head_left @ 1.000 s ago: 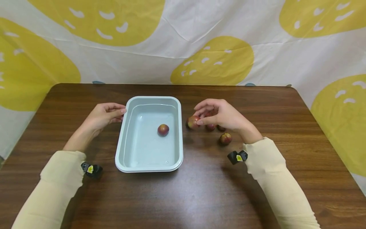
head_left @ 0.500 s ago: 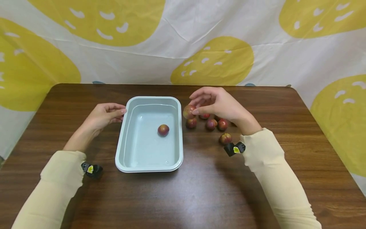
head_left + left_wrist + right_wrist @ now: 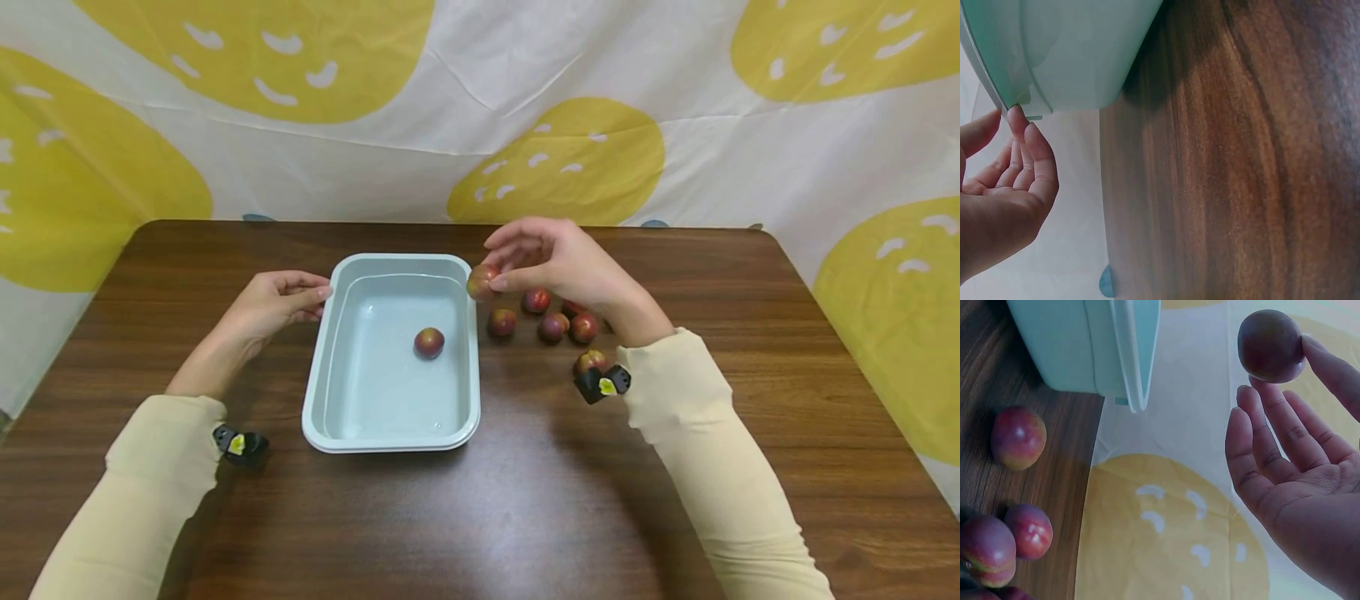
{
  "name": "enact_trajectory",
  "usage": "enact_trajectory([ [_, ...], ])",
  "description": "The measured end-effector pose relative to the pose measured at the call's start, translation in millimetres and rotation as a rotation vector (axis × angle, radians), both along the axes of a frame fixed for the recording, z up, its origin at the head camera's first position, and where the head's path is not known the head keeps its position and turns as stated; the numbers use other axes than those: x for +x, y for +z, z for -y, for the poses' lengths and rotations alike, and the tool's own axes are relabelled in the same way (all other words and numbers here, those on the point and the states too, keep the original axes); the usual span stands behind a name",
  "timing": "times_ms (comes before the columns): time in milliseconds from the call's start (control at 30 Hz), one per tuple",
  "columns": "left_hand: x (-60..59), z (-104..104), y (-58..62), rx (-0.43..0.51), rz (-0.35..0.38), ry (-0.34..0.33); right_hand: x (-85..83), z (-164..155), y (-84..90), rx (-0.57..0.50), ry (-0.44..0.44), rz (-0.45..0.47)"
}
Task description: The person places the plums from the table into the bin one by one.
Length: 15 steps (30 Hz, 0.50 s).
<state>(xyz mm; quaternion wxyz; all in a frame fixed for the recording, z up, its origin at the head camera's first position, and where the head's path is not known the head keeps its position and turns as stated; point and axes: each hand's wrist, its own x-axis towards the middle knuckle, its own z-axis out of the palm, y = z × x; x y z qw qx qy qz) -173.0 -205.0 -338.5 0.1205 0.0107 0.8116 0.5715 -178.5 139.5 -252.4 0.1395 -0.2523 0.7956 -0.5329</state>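
A pale blue-green plastic basin stands on the table, one reddish plum lying on its floor. My left hand pinches the basin's left rim between thumb and fingers, as the left wrist view confirms. In my right hand, thumb and fingertips pinch another plum, raised above the table beside the basin's upper right rim. Several loose plums lie on the wood to the basin's right, among them a plum close to the rim and a plum partly behind the right wrist's camera.
The brown wooden table runs back to a white cloth printed with yellow shapes, which hangs behind it. Small black cameras sit on both wrists, over cream sleeves.
My right hand has lifted its plum off the table and carried it up and left toward the basin's rim, uncovering several plums beneath. The left hand and basin have stayed put.
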Motion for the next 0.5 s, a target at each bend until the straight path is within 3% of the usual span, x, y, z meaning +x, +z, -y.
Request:
enact_trajectory([
  [500, 0.5, -0.4, 1.5, 0.003, -0.002, 0.001, 1.5, 23.5, -7.4, 0.029, 0.076, -0.031],
])
